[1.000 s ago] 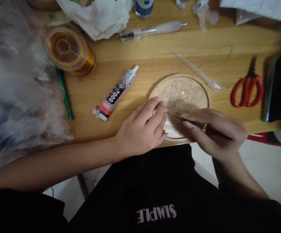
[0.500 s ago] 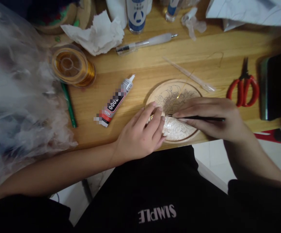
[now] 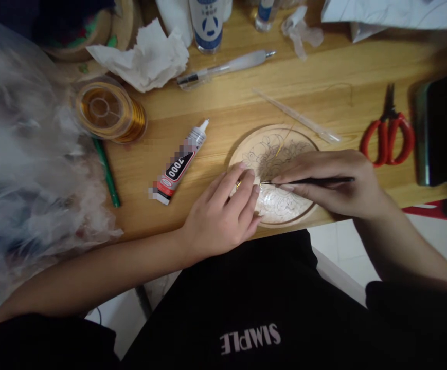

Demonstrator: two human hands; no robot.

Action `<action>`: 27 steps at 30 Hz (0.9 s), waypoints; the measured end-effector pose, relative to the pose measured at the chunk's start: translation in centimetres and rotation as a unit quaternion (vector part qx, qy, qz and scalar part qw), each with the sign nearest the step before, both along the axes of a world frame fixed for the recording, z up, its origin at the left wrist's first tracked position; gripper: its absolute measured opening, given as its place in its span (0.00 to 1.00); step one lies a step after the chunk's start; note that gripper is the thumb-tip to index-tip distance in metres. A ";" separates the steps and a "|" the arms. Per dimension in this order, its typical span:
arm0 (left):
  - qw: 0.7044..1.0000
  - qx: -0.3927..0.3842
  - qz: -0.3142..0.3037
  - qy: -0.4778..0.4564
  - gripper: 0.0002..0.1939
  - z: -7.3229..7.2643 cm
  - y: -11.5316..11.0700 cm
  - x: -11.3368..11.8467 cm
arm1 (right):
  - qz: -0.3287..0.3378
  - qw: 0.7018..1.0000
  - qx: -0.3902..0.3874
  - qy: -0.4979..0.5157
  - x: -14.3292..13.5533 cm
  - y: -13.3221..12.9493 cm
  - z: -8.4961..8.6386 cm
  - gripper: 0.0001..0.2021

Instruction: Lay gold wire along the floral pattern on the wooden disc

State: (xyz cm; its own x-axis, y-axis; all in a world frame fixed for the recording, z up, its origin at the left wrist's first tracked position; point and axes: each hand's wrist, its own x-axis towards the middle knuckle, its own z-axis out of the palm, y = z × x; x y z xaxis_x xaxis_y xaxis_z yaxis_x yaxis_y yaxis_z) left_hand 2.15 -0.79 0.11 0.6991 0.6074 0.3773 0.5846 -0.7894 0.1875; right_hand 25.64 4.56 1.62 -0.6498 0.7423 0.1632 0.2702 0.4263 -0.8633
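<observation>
A round wooden plate (image 3: pixel 242 152) with a raised rim lies near the table's front edge, its face covered in drawn floral lines. My left hand (image 3: pixel 223 210) grips its left side, fingers bent over the rim and the thumb hidden. A bit of gold wire (image 3: pixel 238 184) shows between those fingers, and a thin gold strand (image 3: pixel 280 147) rises from the plate farther up. Black tweezers (image 3: pixel 319 180) are pinched in my right hand (image 3: pixel 335 180), which hovers over the plate's right side. Their tip meets the plate's middle, close to my left fingertips.
A glue tube (image 3: pixel 179 164) lies left of the plate, near a spool of gold wire (image 3: pixel 109 110) and a green stick (image 3: pixel 107 172). Behind are a pen (image 3: pixel 227 68), crumpled tissue (image 3: pixel 146 59) and a clear plastic dropper (image 3: pixel 296 115). Red-handled pliers (image 3: pixel 388 134) and a dark phone (image 3: pixel 445 131) sit right.
The whole view has shifted slightly. My right hand and the tweezers have moved a little left, and the tip is nearer my left fingertips. My left hand keeps its place on the plate.
</observation>
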 end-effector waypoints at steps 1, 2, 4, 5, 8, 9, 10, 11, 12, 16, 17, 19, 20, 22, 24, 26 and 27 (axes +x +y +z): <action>1.000 -0.003 -0.002 -0.005 0.19 0.0 0.0 0.0 | -0.010 1.000 -0.005 0.000 -0.1 -0.2 0.0 0.09; 1.000 -0.004 -0.002 -0.008 0.19 0.0 0.1 0.1 | -0.022 1.000 -0.010 0.000 -0.2 -0.4 0.0 0.09; 1.000 -0.006 0.000 -0.013 0.18 0.0 0.1 0.1 | -0.048 0.999 -0.017 0.003 -0.4 -0.9 0.0 0.09; 1.000 -0.008 0.001 -0.014 0.18 0.0 0.1 0.1 | -0.063 0.998 -0.018 0.006 -0.5 -1.2 0.0 0.09; 1.000 -0.015 0.002 -0.010 0.17 0.1 0.0 0.0 | -0.108 0.994 -0.024 0.000 -0.8 -2.1 0.0 0.09; 1.000 -0.014 0.001 -0.007 0.17 0.2 0.0 -0.1 | -0.124 0.992 -0.028 -0.005 -0.9 -2.3 0.0 0.09; 1.000 -0.013 0.002 -0.004 0.17 0.2 0.1 -0.1 | -0.136 0.990 -0.033 -0.009 -1.0 -2.5 0.1 0.08; 1.000 -0.012 0.002 -0.003 0.17 0.2 0.1 -0.1 | -0.144 0.989 -0.039 -0.011 -1.1 -2.6 0.1 0.08; 1.000 -0.012 0.001 0.000 0.17 0.2 0.1 -0.1 | -0.147 0.988 -0.042 -0.009 -1.1 -2.6 0.1 0.08; 1.000 -0.018 -0.005 0.003 0.18 0.1 0.1 -0.2 | -0.134 0.990 -0.037 0.003 -1.0 -2.5 -0.1 0.09; 1.000 -0.019 -0.006 0.004 0.18 0.1 0.1 -0.2 | -0.129 0.991 -0.031 0.004 -0.9 -2.5 -0.1 0.09; 1.000 -0.017 -0.008 0.005 0.18 0.0 0.1 -0.3 | -0.121 0.992 -0.022 0.006 -0.7 -2.4 -0.3 0.10; 1.000 -0.016 -0.009 0.007 0.17 0.0 0.0 -0.4 | -0.119 0.993 -0.019 0.008 -0.7 -2.4 -0.3 0.10; 1.000 -0.014 -0.009 0.009 0.17 0.0 0.0 -0.4 | -0.119 0.993 -0.018 0.009 -0.7 -2.5 -0.2 0.10; 1.000 -0.011 -0.011 0.011 0.19 0.0 0.0 -0.4 | -0.136 0.990 -0.023 0.016 -0.8 -2.5 0.2 0.09; 1.000 -0.005 -0.014 0.012 0.22 0.0 0.0 -0.4 | -0.174 0.984 -0.037 0.032 -0.7 -2.7 0.7 0.09; 1.000 -0.001 -0.015 0.013 0.23 0.0 0.0 -0.4 | -0.193 0.979 -0.044 0.045 -0.6 -2.8 0.8 0.09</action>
